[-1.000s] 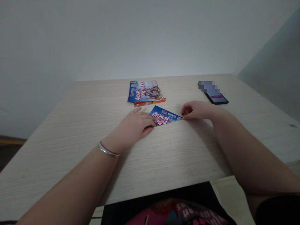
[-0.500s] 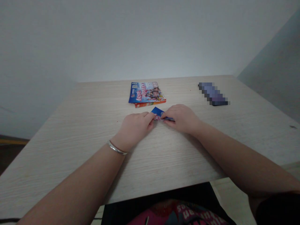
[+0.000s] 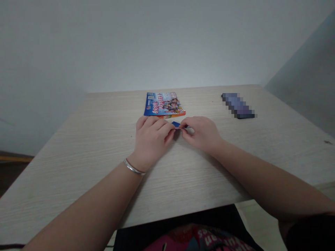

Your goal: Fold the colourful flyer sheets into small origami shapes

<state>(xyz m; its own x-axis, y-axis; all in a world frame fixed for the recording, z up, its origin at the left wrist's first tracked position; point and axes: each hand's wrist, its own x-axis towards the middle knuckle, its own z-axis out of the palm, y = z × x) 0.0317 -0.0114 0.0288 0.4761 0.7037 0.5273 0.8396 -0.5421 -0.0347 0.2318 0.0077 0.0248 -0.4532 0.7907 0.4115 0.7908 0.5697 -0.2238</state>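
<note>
A small folded piece of blue printed paper is pinched between my two hands, just over the middle of the table. My left hand, with a silver bangle at its wrist, grips the paper's near left edge between thumb and forefinger. From the other side, my right hand pinches the near right edge, its fingertips almost meeting those of the left. Most of the paper is hidden behind the fingers; only a blue corner and a thin edge show.
Behind my hands lies a small stack of colourful printed flyers, blue on top with orange beneath. A phone, blurred out, rests at the back right of the pale wooden table. White walls stand behind it.
My left hand has shifted slightly and its fingers now cover more of the paper. Less of the blue print shows, and its near edge is pinched up between both hands.
</note>
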